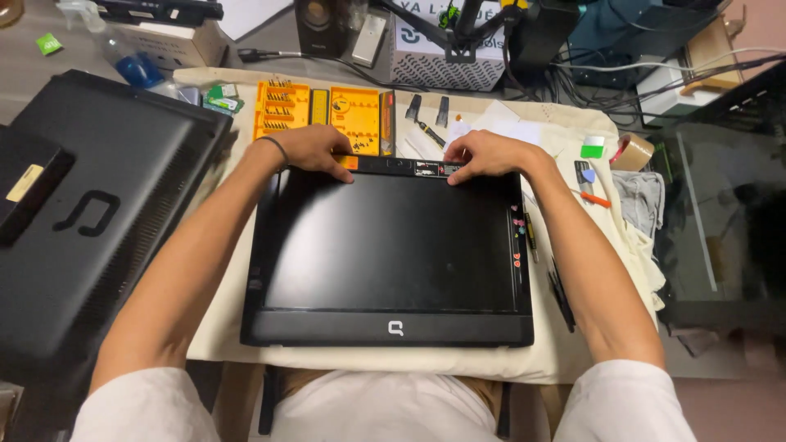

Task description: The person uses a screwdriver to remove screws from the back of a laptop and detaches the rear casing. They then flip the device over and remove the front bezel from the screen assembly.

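Both hands' fingers, left hand point(315, 150) and right hand point(483, 154), press top edge of flat black rectangular monitor point(389, 245), grasping nothing; bezel strip there already lifted, remaining frame intact.

A cream cloth point(385, 360) covered the work table, running from its near edge to the far clutter. At nine o'clock lay a large black plastic panel point(90, 221) with ribbed vents. At twelve o'clock stood a white perforated box point(446, 69) and a dark speaker point(323, 24), with black cables point(606, 82) tangled toward one o'clock. At three o'clock a dark glass sheet point(729, 213) caught dim reflections. A grey surface point(33, 65) showed at ten o'clock. The light was soft and even, indoors.
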